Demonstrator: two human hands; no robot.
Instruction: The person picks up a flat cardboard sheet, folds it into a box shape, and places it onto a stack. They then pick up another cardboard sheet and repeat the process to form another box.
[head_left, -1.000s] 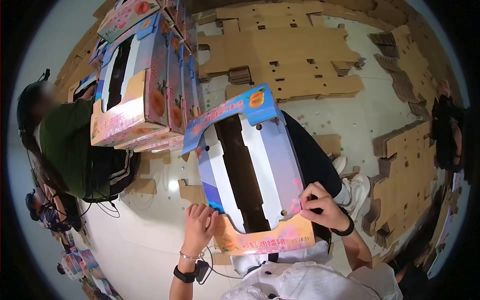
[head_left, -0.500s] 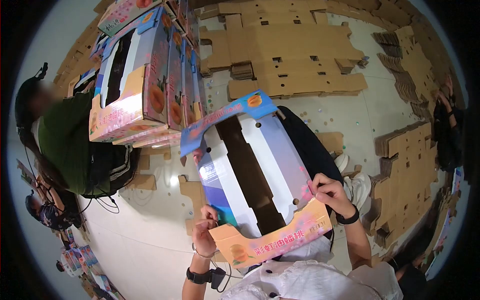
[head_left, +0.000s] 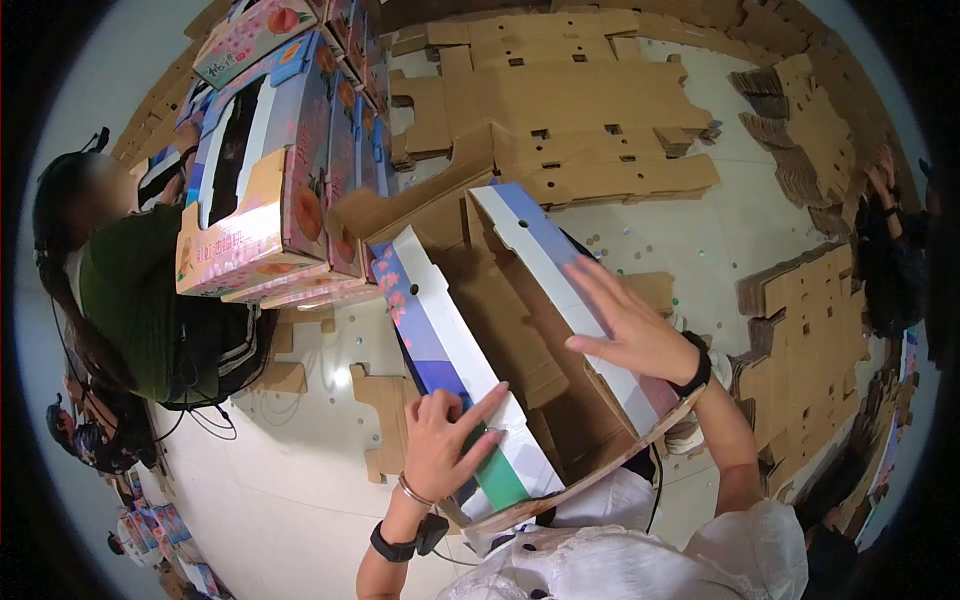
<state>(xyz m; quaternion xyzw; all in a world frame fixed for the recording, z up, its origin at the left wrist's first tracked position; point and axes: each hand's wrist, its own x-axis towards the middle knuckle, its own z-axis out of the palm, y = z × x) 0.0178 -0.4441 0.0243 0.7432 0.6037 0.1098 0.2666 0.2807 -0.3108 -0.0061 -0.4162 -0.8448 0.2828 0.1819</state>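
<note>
A printed cardboard fruit box [head_left: 440, 340] stands in front of me, its two end flaps raised and its brown inside showing through a wide gap between the white-edged side flaps. My left hand [head_left: 445, 440] lies against the left side flap near the close end, index finger stretched along the white edge, other fingers partly bent. Across the box, my right hand [head_left: 635, 325] rests flat on the right side flap with fingers spread. Neither hand grips anything. The end flap nearest me is seen edge-on, so its print is hidden.
Finished printed boxes [head_left: 250, 200] are stacked at the upper left, beside a person in green [head_left: 130, 290]. Flat brown cardboard blanks [head_left: 570, 100] lie in piles ahead, with more cardboard stacks [head_left: 800, 350] at the right. Another person's hands [head_left: 885, 180] show at the far right.
The printed end flaps, folded over the top before, now stand opened up and outward. My hands have left the near corners and moved inward onto the side flaps, which have parted.
</note>
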